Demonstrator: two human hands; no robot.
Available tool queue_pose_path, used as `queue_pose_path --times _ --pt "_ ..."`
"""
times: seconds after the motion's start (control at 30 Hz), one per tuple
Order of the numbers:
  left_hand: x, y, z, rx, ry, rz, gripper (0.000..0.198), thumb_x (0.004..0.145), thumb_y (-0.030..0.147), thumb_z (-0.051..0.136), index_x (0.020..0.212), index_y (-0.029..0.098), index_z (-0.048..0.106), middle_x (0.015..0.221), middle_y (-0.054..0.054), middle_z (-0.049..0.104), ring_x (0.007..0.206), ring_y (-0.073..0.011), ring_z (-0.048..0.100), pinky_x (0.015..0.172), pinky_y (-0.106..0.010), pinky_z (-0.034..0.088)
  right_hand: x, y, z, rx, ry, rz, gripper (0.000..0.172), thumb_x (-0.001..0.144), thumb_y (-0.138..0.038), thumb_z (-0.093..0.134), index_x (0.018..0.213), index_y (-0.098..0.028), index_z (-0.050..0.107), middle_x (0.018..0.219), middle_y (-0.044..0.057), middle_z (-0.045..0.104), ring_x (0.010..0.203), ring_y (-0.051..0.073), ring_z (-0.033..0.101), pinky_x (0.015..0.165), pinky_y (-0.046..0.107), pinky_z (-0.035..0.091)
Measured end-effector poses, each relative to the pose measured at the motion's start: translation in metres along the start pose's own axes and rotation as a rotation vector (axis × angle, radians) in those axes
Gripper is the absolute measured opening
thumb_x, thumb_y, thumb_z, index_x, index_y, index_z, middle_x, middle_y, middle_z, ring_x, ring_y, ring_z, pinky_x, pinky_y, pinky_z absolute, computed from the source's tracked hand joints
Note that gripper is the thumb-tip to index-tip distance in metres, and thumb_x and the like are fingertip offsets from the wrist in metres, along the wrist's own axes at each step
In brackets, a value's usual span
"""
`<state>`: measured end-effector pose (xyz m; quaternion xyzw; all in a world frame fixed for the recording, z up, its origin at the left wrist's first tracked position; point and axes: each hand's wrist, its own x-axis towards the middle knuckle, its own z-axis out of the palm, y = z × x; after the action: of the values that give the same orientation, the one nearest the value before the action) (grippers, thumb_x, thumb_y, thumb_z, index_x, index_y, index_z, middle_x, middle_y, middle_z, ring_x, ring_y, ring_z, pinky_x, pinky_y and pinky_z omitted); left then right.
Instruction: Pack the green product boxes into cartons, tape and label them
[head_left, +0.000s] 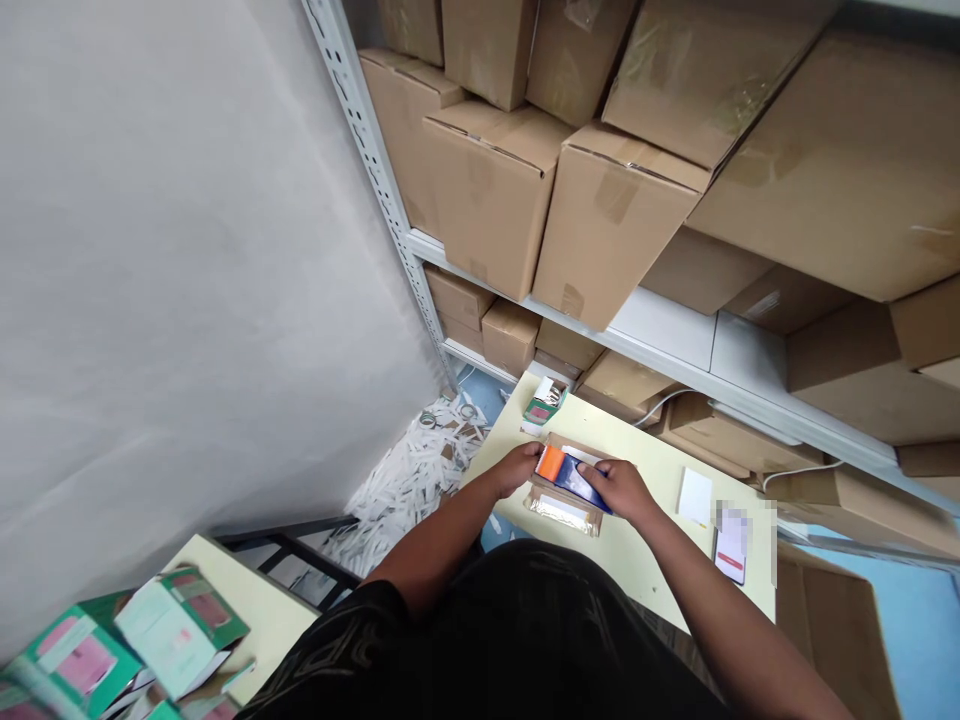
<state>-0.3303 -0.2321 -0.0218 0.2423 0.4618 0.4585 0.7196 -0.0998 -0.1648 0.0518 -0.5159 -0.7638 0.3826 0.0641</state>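
Note:
Between my two hands is a flat dark-blue and orange packet (576,477), held just above the pale table. My left hand (517,470) grips its orange end with closed fingers. The blue end is pinched in my right hand (621,488), the thumb lying on its upper face. Beneath and around the packet lies a brown cardboard piece (559,440), partly hidden by it. Closer to my body, a shiny clear-plastic wrapped item (562,510) rests on the table. The packet's lettering is too small to read.
On the pale table (652,570) stand a small green box (545,400), a white card or box (695,495) and a phone (731,545). Shelves of cardboard boxes (487,190) rise behind. Paper strips (409,470) cover the floor, and green boxes (180,630) sit at lower left.

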Motion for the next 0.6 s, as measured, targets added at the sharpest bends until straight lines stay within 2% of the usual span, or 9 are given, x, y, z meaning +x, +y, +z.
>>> queue_pose_path --times 0.1,0.2,0.3,0.47,0.6 --pt "0.003 0.000 -0.008 -0.039 0.085 0.015 0.035 0.072 0.042 0.085 0.080 0.016 0.064 0.077 -0.002 0.066 0.078 -0.0168 0.064 0.081 -0.033 0.050 -0.001 0.011 -0.005 0.075 0.007 0.063 0.065 0.083 -0.077 0.057 0.048 -0.023 0.047 0.045 -0.003 0.041 0.049 0.014 0.042 0.052 0.029 0.029" --pt "0.003 0.002 -0.018 -0.099 0.090 0.009 0.038 0.072 0.042 0.087 0.078 0.016 0.060 0.079 -0.004 0.066 0.081 -0.0179 0.066 0.082 -0.034 0.051 -0.003 0.020 -0.013 0.110 -0.017 0.133 0.064 0.083 -0.077 0.056 0.050 -0.023 0.052 0.045 -0.003 0.045 0.050 0.015 0.045 0.054 0.029 0.032" --pt "0.002 0.005 -0.027 -0.128 0.097 0.002 0.040 0.071 0.043 0.088 0.081 0.017 0.060 0.080 -0.005 0.067 0.083 -0.0204 0.069 0.083 -0.036 0.053 -0.006 0.024 -0.022 0.040 -0.035 0.139 0.060 0.084 -0.073 0.057 0.051 -0.023 0.056 0.046 -0.002 0.050 0.051 0.016 0.049 0.054 0.029 0.032" --pt "0.002 0.008 -0.045 -0.111 0.236 -0.048 0.033 0.075 0.038 0.084 0.080 0.017 0.058 0.073 -0.003 0.066 0.079 -0.0195 0.070 0.079 -0.034 0.053 -0.008 0.029 -0.034 -0.142 -0.030 0.111 0.061 0.087 -0.072 0.055 0.049 -0.024 0.052 0.045 -0.001 0.049 0.050 0.017 0.050 0.054 0.030 0.031" --pt "0.007 0.006 -0.044 -0.173 0.255 -0.122 0.027 0.082 0.038 0.075 0.083 0.017 0.058 0.073 -0.004 0.068 0.074 -0.0200 0.071 0.074 -0.033 0.054 -0.008 0.035 -0.034 -0.163 -0.025 0.098 0.063 0.088 -0.074 0.051 0.049 -0.025 0.051 0.045 0.000 0.050 0.051 0.018 0.050 0.056 0.031 0.032"
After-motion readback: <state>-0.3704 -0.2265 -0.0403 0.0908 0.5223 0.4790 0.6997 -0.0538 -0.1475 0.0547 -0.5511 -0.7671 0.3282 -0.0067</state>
